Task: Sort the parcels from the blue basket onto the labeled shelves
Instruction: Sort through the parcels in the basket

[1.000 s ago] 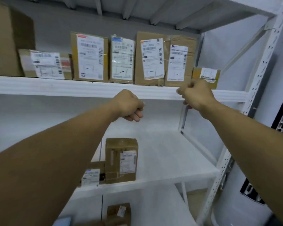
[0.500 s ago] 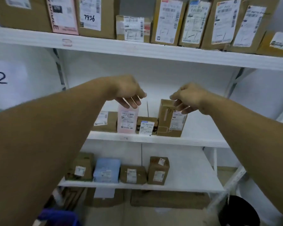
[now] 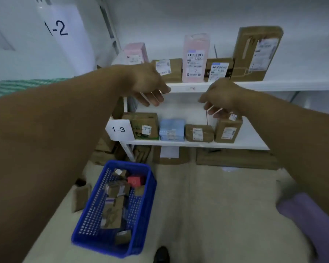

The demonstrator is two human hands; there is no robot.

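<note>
Green striped cloth (image 3: 27,86) at left; purple shape (image 3: 310,221) lower right; black shoe (image 3: 160,255) at bottom edge.

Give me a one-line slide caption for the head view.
Empty left hand and right hand hover before the shelves; blue basket of parcels sits on floor.

Both bare forearms stretch out ahead, side by side. The left hand (image 3: 148,86) hangs palm-down across the shelf edge (image 3: 186,87), its fingers (image 3: 156,97) drooping loosely and holding nothing. The right hand (image 3: 219,97) sits just below that edge, fingers loosely curled under, empty too.
</note>
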